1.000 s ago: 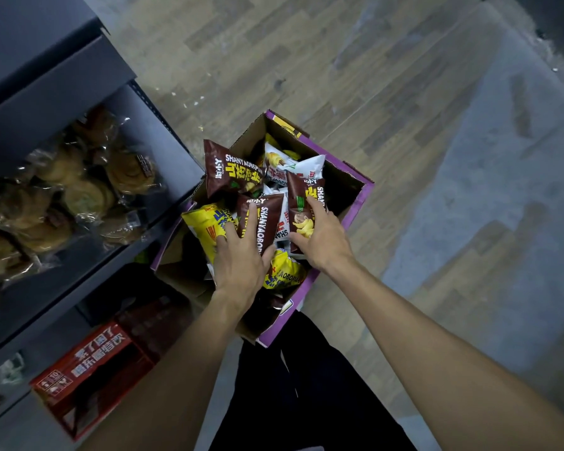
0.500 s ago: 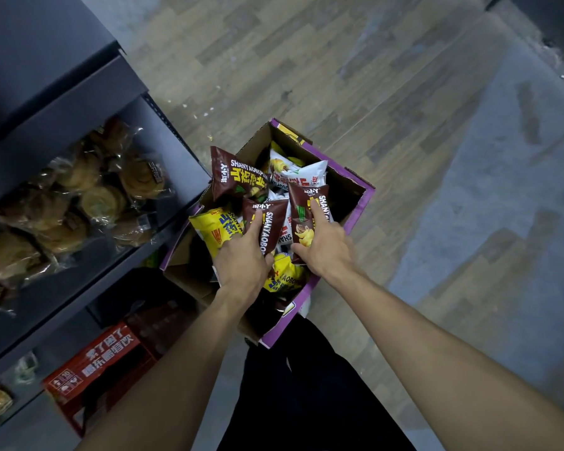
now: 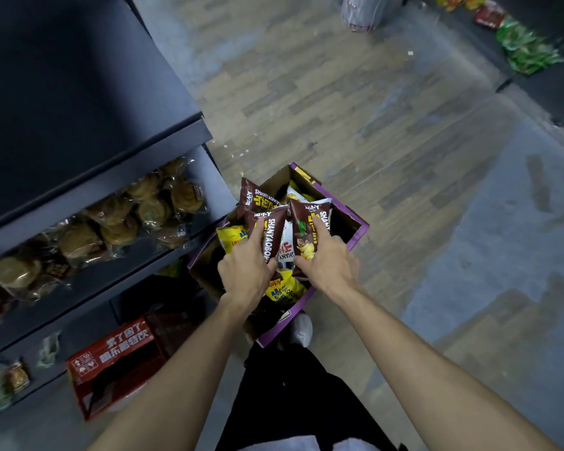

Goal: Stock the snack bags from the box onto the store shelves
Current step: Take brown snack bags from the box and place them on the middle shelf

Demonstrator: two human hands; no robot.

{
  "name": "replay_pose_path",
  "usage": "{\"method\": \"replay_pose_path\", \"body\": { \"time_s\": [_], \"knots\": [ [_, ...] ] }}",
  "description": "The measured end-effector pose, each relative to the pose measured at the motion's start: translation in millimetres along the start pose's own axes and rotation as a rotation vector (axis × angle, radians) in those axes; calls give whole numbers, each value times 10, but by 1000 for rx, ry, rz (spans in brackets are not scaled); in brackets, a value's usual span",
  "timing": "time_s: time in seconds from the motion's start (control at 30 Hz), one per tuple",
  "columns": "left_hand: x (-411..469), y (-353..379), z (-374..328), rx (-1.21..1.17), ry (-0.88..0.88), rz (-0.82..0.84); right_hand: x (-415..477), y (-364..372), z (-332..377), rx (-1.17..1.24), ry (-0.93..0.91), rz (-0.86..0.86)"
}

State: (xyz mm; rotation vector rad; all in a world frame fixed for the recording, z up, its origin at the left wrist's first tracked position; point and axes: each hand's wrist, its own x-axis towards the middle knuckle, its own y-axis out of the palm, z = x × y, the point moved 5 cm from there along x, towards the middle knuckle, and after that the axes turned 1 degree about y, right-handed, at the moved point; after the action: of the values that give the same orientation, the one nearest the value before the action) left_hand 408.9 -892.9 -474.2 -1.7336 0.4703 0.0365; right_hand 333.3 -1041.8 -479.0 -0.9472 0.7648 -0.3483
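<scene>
Both hands are down in the purple-edged box [image 3: 358, 237] on the floor: the left hand [image 3: 246, 271] pinches one brown snack bag [image 3: 271, 232], the right hand [image 3: 328, 265] another brown bag [image 3: 303, 229], each gripped upright, likely for lifting out. A third brown bag [image 3: 254, 198] leans at the box's far-left corner over yellow and white ones, beside the shelf [image 3: 163, 138] of wrapped pastries [image 3: 150, 206].

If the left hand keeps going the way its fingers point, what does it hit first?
Probably the other brown bag propped at the box's far left, just beyond the brown bag the left hand grips; depth is uncertain.
</scene>
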Motion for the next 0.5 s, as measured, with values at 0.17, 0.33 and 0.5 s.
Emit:
{"method": "replay_pose_path", "body": {
  "time_s": [0.17, 0.33, 0.5],
  "knots": [
    [-269, -347, 27, -54, -40, -130, -269, -338, 175, -19, -104, -112],
    [-552, -714, 156, -90, -39, -232, -589, -475, 415, 16, -203, -148],
    [-940, -1062, 534, -69, -142, -332, -991, -410, 769, 22, -291, -131]
  ]
}}
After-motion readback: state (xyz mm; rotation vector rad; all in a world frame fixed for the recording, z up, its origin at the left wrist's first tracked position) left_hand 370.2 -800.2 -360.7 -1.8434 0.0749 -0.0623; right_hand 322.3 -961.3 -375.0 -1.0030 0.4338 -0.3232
